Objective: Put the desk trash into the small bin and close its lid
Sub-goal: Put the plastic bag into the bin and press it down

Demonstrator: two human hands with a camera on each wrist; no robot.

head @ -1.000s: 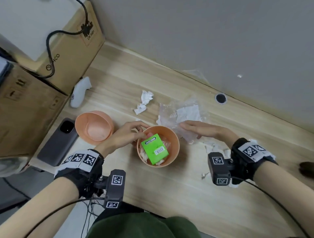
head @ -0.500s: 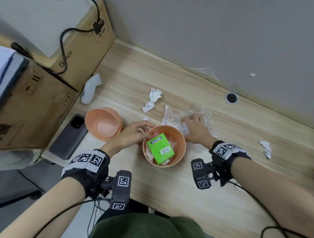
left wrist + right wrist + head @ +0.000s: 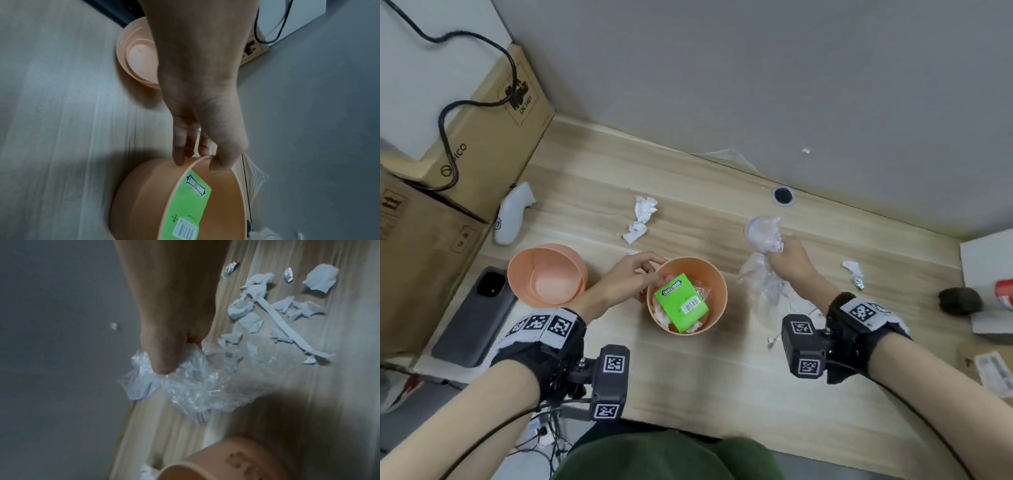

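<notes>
Spreading across everything is the wooden desk [image 3: 722, 377], and on it stands the small orange bin [image 3: 717, 274], open, with a green box [image 3: 681, 303] and white scraps inside. Its lid [image 3: 548, 274] lies just beside it. My left hand [image 3: 626, 277] pinches the bin's rim. My right hand [image 3: 789, 260] clutches a crumpled clear plastic bag [image 3: 197, 386], lifted off the desk. Torn paper bits [image 3: 277, 313] lie near.

The pale, matt wood-grain desk [image 3: 722, 377] carries a smooth, matt peach plastic bin [image 3: 717, 284] holding a glossy green cardboard packet [image 3: 683, 303]. The crinkled clear plastic bag [image 3: 197, 386] shines; torn white paper scraps [image 3: 277, 313] look soft, foil bits [image 3: 230, 270] metallic.
</notes>
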